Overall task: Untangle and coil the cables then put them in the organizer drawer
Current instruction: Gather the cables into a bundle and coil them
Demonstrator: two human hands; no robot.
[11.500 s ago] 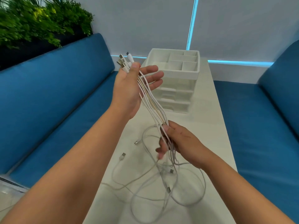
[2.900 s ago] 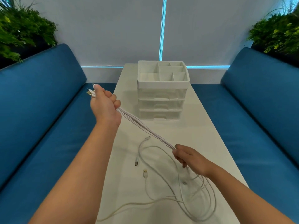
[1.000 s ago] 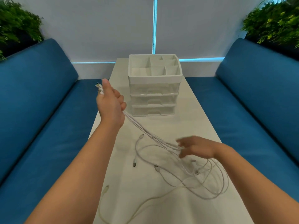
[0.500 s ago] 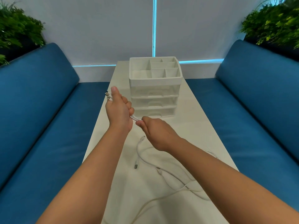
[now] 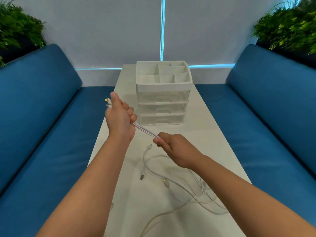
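The left hand (image 5: 119, 117) is raised in front of the white organizer (image 5: 163, 94), just off its lower left corner, with the fingers curled into a fist around a bundle of white cables (image 5: 145, 131). The thumb lies straight up along the bundle, and several plug ends (image 5: 107, 103) stick out past it on the side away from the organizer. From the bottom of that fist the cables run as a tight, nearly straight band down to the right hand (image 5: 177, 149), which sits nearer the camera than the organizer and roughly in line with its middle. The right thumb and curled fingers pinch the band at their tips, the other fingers folded in behind.

Past the right hand the cables fall slack onto the white table (image 5: 213, 142), where they lie in loose overlapping loops (image 5: 201, 194) well in front of the organizer. Three free connectors rest on the table among them: a small plug (image 5: 150, 146) just below the right fingertips, a USB plug (image 5: 142, 176) further toward the camera, and another USB end (image 5: 165, 181) beside it.

The organizer stands toward the far end of the table, its three clear drawers closed and its open top tray split into compartments. Blue bench cushions (image 5: 51, 134) run along both sides of the table, with green plants (image 5: 18, 31) behind them
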